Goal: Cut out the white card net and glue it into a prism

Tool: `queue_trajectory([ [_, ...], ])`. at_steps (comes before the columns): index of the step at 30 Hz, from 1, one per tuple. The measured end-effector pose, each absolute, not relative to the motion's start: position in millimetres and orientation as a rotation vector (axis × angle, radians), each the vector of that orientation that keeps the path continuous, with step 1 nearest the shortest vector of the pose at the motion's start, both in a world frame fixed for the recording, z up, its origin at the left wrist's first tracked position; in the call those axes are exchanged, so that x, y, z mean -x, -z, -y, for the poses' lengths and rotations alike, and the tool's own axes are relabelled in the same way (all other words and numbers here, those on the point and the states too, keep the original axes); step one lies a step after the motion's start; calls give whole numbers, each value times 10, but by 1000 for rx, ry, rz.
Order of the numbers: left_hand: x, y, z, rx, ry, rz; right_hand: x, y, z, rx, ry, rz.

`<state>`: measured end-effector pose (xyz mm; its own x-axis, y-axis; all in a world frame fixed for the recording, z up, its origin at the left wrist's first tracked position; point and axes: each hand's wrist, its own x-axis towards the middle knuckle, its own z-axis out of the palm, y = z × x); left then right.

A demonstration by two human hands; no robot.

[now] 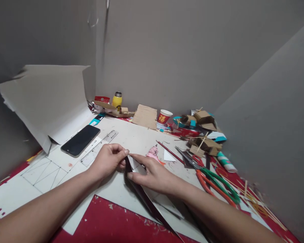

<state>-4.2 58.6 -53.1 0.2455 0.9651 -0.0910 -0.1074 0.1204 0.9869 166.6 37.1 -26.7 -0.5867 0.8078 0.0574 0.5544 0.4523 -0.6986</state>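
Note:
My left hand (108,159) pinches the upper end of a folded piece of card (143,197) between thumb and fingers. The card is dark on one face and white on the other, and slants down toward me. Lower on the same card, my right hand (155,173) grips it with the thumb on the dark face; the fingers behind are partly hidden. A clear ruler (100,147) lies beside my left hand. Close to my right hand are a pink item with a dark pointed tip (153,152) and a pencil-thin red stick (170,151).
Scissors with green and orange handles (218,185) lie right. A phone (81,140) rests left on white board (50,172) with drawn lines, before a bent white sheet (53,101). Behind stand a yellow bottle (117,100), red paper cup (164,117) and cardboard pieces (205,120).

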Motion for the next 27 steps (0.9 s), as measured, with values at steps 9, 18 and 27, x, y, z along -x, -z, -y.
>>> queue_trajectory([
  [9, 94, 545, -646, -1085, -1020, -963, -1635, 335, -358, 1146, -839, 2293],
  [18, 149, 516, -671, -961, -1046, -982, -1674, 363, -485, 1287, -780, 1965],
  [27, -99, 514, -368, -784, -729, -643, -1713, 478, -582, 1418, -801, 1664],
])
